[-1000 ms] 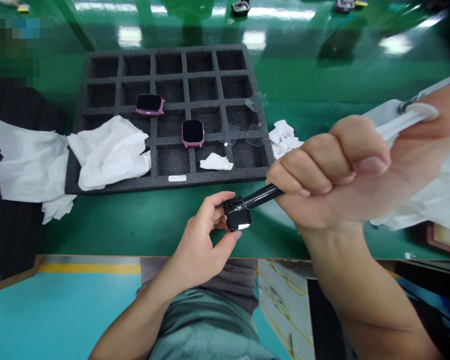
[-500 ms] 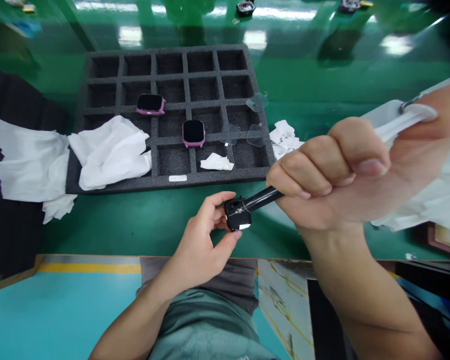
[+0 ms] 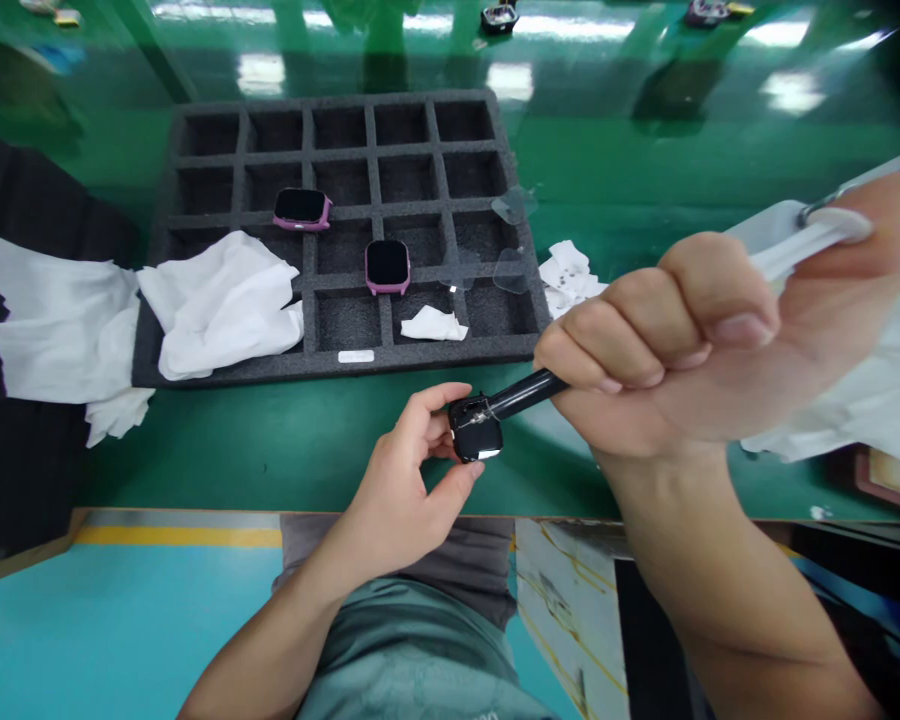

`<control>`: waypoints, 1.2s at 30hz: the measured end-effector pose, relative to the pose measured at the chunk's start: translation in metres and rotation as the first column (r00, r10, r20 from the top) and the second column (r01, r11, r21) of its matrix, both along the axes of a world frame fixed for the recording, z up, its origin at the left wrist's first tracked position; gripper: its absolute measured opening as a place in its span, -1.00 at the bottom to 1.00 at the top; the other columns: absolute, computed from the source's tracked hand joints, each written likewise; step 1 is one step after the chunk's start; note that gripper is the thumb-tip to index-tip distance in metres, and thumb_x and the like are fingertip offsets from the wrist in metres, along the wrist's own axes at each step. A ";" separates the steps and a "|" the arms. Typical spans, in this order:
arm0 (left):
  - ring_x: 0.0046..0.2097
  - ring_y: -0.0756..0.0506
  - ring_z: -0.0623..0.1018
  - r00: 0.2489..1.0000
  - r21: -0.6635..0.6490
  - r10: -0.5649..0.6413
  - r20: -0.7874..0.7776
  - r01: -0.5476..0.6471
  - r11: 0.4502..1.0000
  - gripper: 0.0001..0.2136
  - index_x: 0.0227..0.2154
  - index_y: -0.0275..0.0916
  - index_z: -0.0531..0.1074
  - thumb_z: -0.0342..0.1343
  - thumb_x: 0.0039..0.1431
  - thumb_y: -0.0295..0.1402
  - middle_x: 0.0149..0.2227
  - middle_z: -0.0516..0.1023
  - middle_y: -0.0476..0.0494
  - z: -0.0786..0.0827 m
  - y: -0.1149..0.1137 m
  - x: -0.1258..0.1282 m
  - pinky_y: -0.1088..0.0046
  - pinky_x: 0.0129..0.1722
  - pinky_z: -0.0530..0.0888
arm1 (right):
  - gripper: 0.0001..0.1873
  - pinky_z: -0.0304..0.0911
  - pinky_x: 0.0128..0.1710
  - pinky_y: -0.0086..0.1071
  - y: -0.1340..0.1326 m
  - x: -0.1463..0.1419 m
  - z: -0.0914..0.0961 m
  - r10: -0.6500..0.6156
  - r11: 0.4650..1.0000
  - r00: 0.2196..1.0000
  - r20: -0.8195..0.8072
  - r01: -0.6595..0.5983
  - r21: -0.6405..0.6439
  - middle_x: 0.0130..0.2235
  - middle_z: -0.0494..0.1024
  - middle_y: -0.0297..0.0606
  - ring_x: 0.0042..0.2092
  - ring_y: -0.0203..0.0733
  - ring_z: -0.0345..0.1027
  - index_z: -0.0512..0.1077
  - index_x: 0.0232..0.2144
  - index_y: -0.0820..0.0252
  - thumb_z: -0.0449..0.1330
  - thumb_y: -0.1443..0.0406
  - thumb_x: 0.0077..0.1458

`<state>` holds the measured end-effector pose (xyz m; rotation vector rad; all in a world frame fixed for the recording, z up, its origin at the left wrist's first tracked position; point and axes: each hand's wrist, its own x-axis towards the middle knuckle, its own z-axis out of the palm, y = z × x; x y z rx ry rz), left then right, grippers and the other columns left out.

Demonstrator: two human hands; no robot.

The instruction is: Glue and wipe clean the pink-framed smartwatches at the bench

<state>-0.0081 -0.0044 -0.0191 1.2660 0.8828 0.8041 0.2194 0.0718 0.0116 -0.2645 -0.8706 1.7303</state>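
My left hand (image 3: 409, 485) grips a small black square watch case (image 3: 477, 436) by its edges, fingers on the far side and thumb on the near one. A white strip shows on the case's near edge. My right hand (image 3: 660, 330) is wrapped around what looks like a syringe (image 3: 526, 394) with a dark barrel; its white plunger (image 3: 810, 243) comes out by the thumb. The thin tip of the syringe is at the upper part of the case; whether it touches cannot be made out.
Behind the hands lies a black foam tray (image 3: 337, 368) with square compartments. Two pink-framed watches (image 3: 302, 208) rest on its dividers. White cloths (image 3: 225, 305) and clear film pieces (image 3: 515, 205) lie on it. White paper scraps (image 3: 570, 275) are to its right, and a black foam stack (image 3: 26, 480) stands left.
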 end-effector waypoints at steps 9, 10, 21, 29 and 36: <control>-0.07 -0.05 0.62 1.000 -0.008 -0.001 0.000 0.001 1.000 -0.51 0.23 -0.12 0.24 0.16 0.28 -0.55 -0.02 0.63 -0.12 0.000 0.000 0.000 0.39 0.00 0.54 | -0.33 -0.06 -0.59 -0.29 0.001 0.000 -0.003 -0.024 0.996 0.996 -0.084 0.016 -0.091 -0.69 -0.10 -0.47 -0.63 -0.24 -0.19 0.12 -0.70 0.04 0.21 -0.28 0.00; -0.07 -0.05 0.62 1.000 -0.009 -0.001 -0.002 0.001 1.000 -0.50 0.23 -0.12 0.24 0.16 0.28 -0.55 -0.01 0.63 -0.13 0.000 0.000 0.000 0.39 0.00 0.54 | -0.33 -0.06 -0.58 -0.29 0.000 0.000 -0.002 -0.023 0.995 0.997 -0.079 0.015 -0.099 -0.70 -0.10 -0.47 -0.63 -0.24 -0.19 0.12 -0.70 0.05 0.21 -0.27 0.01; -0.06 -0.06 0.63 1.000 -0.009 -0.004 -0.008 0.004 1.000 -0.51 0.22 -0.13 0.24 0.16 0.28 -0.55 -0.01 0.63 -0.14 0.001 0.000 0.000 0.37 0.00 0.54 | -0.36 -0.05 -0.58 -0.30 -0.001 -0.003 0.003 -0.030 0.998 0.999 -0.041 0.028 -0.060 -0.68 -0.10 -0.47 -0.62 -0.26 -0.17 0.10 -0.70 0.06 0.26 -0.17 0.06; -0.05 -0.07 0.63 1.000 0.001 0.001 -0.008 -0.001 1.000 -0.51 0.22 -0.14 0.25 0.15 0.27 -0.55 -0.01 0.63 -0.15 0.001 0.000 0.000 0.38 -0.01 0.55 | -0.39 0.00 -0.56 -0.30 -0.005 -0.005 0.006 -0.036 0.997 0.998 -0.060 0.031 -0.071 -0.67 -0.04 -0.47 -0.61 -0.26 -0.14 0.09 -0.69 0.07 0.24 -0.11 0.12; -0.05 -0.08 0.64 1.000 0.003 -0.005 0.000 0.005 1.000 -0.51 0.22 -0.14 0.24 0.16 0.28 -0.54 -0.01 0.63 -0.15 0.000 0.000 0.000 0.35 0.00 0.55 | -0.34 0.02 -0.58 -0.30 0.001 -0.002 0.003 0.032 0.999 0.997 -0.063 -0.034 -0.022 -0.67 -0.07 -0.47 -0.62 -0.25 -0.15 0.08 -0.71 0.06 0.24 -0.18 0.07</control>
